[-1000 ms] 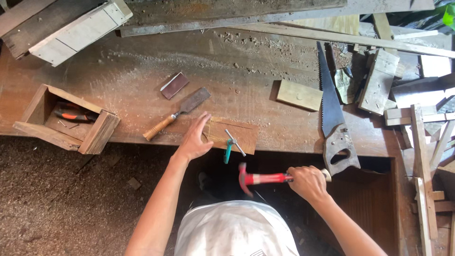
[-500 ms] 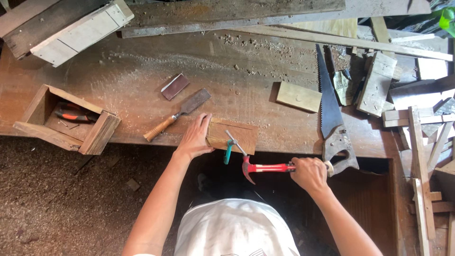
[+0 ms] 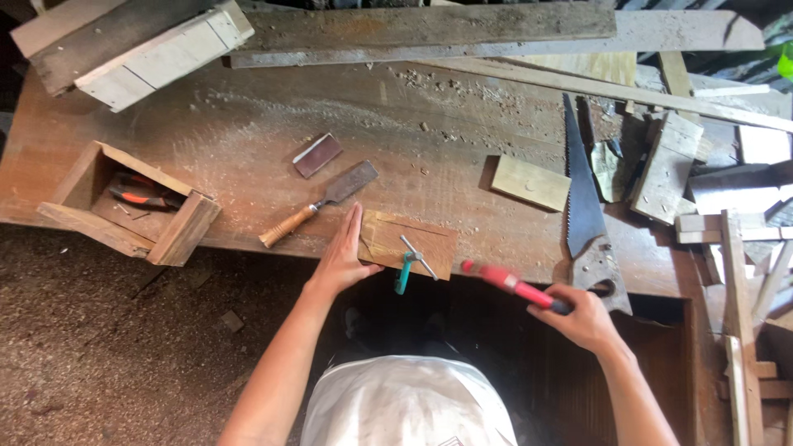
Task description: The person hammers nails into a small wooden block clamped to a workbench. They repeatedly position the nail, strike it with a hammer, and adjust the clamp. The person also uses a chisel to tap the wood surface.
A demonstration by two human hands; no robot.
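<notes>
My left hand (image 3: 344, 258) lies flat against the left edge of a small wooden board (image 3: 413, 242) at the front edge of the workbench (image 3: 248, 149). A slim tool with a teal handle (image 3: 405, 271) lies across that board. My right hand (image 3: 583, 316) grips the red handle of a hammer (image 3: 505, 282), raised to the right of the board; its head is blurred and points left toward the board.
A wooden-handled chisel (image 3: 318, 206) and a dark sharpening block (image 3: 317, 154) lie just beyond my left hand. A handsaw (image 3: 583, 198) and a small plywood piece (image 3: 529, 182) sit right. An open wooden box (image 3: 124, 202) holds pliers at left. Planks and offcuts crowd the back and right.
The hammer has swung up and to the right, its head now level with the bench edge. My left hand stays on the board.
</notes>
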